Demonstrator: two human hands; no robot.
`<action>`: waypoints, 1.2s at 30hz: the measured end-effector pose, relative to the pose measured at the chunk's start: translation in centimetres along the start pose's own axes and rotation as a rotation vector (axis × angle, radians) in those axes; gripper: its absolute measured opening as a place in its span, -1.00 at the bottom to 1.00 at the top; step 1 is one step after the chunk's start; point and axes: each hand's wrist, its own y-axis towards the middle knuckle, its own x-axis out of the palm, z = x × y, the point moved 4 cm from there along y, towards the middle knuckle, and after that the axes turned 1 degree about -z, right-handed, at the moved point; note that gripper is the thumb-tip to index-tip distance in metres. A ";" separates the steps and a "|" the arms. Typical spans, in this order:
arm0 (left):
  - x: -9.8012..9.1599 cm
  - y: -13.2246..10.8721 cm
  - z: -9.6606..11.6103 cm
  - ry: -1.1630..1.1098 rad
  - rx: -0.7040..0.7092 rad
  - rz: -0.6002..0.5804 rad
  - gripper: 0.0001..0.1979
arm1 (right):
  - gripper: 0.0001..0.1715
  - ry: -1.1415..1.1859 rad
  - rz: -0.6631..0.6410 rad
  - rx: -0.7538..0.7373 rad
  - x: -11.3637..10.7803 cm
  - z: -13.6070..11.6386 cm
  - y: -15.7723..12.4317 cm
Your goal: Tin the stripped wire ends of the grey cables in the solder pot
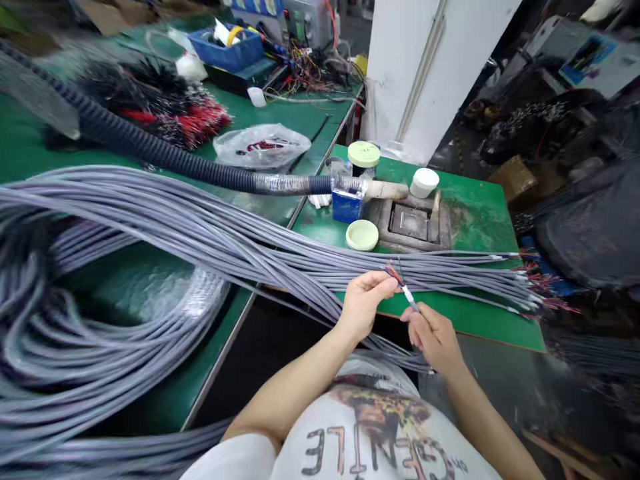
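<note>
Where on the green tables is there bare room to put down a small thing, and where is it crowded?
Bare green shows on the right table between the metal fixture, the table's right edge and the grey cables, and in a strip before those cables, beside the right hand. The far left table, around the blue bin and loose wires, is crowded.

Both bare forearms reach forward from the bottom of the view and converge in front of the chest. The left hand is turned palm inward, its thumb and forefinger pinched on the end of a wire. The right hand sits just beside it and lower, knuckles up, fingertips closed on the same wire. The wrists look straight.
</note>
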 end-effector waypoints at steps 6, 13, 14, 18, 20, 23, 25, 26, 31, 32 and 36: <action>-0.1 -0.6 -1.5 -0.007 0.025 0.096 -0.87 | -0.68 0.004 0.084 -0.013 0.2 0.1 -0.1; 0.1 -1.8 2.4 0.502 0.711 0.039 -0.96 | -0.70 -0.369 0.119 -0.127 0.6 -0.9 0.2; 0.1 -1.7 2.7 0.557 0.716 0.033 -0.95 | -0.71 -0.439 0.125 -0.161 0.7 -1.0 0.3; -0.4 -0.7 3.2 0.567 0.467 0.099 -0.91 | -0.72 -0.626 0.164 -0.261 1.1 -1.1 0.3; -0.7 -0.3 3.1 0.480 0.303 0.116 -0.85 | -0.70 -0.696 0.195 -0.293 1.2 -1.1 0.3; -1.1 0.1 3.1 0.416 0.129 0.105 -0.78 | -0.67 -0.783 0.228 -0.337 1.2 -1.2 0.3; -1.4 0.4 3.1 0.411 0.056 0.081 -0.72 | -0.66 -0.819 0.241 -0.362 1.3 -1.2 0.3; -1.6 0.5 3.0 0.404 0.024 0.065 -0.70 | -0.66 -0.831 0.246 -0.371 1.3 -1.2 0.2; -2.1 1.2 2.8 0.360 -0.076 -0.025 -0.63 | -0.67 -0.841 0.248 -0.382 1.4 -0.9 0.1; -2.0 1.2 2.9 0.374 -0.086 -0.046 -0.64 | -0.67 -0.826 0.241 -0.369 1.4 -0.9 0.1; -1.3 0.7 3.7 0.599 0.090 -0.104 -0.80 | -0.65 -0.532 0.126 -0.184 0.7 -1.0 0.3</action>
